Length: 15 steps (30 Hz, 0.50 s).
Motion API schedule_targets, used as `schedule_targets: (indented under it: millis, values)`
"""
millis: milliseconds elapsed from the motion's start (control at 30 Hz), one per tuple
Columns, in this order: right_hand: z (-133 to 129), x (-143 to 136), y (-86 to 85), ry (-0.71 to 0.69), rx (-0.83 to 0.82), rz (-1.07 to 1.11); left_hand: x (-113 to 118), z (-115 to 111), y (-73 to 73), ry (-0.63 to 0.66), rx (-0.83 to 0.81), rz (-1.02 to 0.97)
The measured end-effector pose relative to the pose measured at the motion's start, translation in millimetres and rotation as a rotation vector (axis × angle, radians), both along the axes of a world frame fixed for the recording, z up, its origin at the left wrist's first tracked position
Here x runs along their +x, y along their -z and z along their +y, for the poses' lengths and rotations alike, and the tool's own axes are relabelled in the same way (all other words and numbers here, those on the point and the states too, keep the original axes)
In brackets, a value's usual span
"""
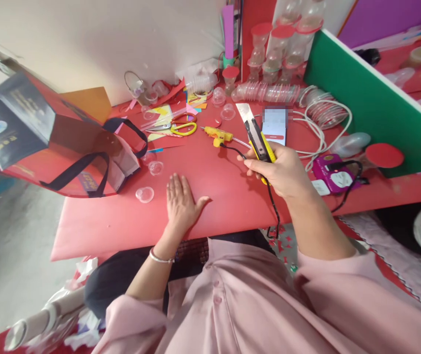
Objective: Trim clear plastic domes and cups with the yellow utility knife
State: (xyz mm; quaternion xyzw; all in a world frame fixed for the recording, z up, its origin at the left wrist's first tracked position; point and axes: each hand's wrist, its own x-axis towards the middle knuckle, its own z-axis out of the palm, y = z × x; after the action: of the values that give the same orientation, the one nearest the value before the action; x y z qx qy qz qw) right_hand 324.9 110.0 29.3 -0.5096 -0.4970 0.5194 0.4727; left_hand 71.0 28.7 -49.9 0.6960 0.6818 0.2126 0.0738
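Observation:
My right hand (274, 169) is closed round a yellow and black utility knife (257, 137), whose wide blade is out and points away from me. Flat on the red tabletop (217, 211) lies my left hand (181, 199), fingers stretched and thumb spread, holding nothing. A yellow glue gun (217, 135) rests just beyond the knife, its black cord running under my right hand. Beside it are scissors with red and yellow handles (184, 129). Small clear plastic domes (144, 195) sit left of my left hand. A phone (274, 132) lies behind the knife.
A large red and black bag (66, 157) stands at the left. Clear plastic cups with red lids (271, 49) are stacked at the back right, near a green partition (372, 108). A white cable (321, 132) and a purple box (331, 172) lie at the right. Paper scraps (160, 115) lie behind.

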Motion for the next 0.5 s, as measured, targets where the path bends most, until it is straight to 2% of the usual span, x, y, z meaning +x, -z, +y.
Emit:
schedule_targets:
  millis: [67,133,200,267,333,367,400,433,467,500]
  values:
    - [0,-4,-1.2,0.002,0.015,0.007,36,-9,9.6,0.142,-0.004,-0.005]
    - [-2,-7,-6.0,0.004,0.024,-0.008,93,-27,13.0,0.349,-0.006,-0.060]
    - [-5,-7,-12.5,-0.012,0.033,-0.052,149,-48,11.0,0.627,-0.062,-0.109]
    - [-8,-4,-17.4,-0.049,0.037,-0.115,184,-64,7.4,0.976,-0.156,-0.179]
    - [-12,1,-18.1,-0.084,0.029,-0.172,187,-73,8.3,1.211,-0.327,-0.313]
    - [-13,4,-16.5,-0.090,0.026,-0.188,177,-77,12.1,1.280,-0.393,-0.373]
    - [-14,6,-13.8,-0.091,0.024,-0.196,161,-80,18.4,1.293,-0.426,-0.415]
    - [-14,8,-10.3,-0.086,0.027,-0.196,141,-83,27.1,1.296,-0.429,-0.409]
    - [-14,10,-6.4,-0.081,0.033,-0.193,119,-87,37.6,1.183,-0.409,-0.377]
    - [-13,10,-2.5,-0.080,0.039,-0.190,97,-92,49.1,1.011,-0.388,-0.318]
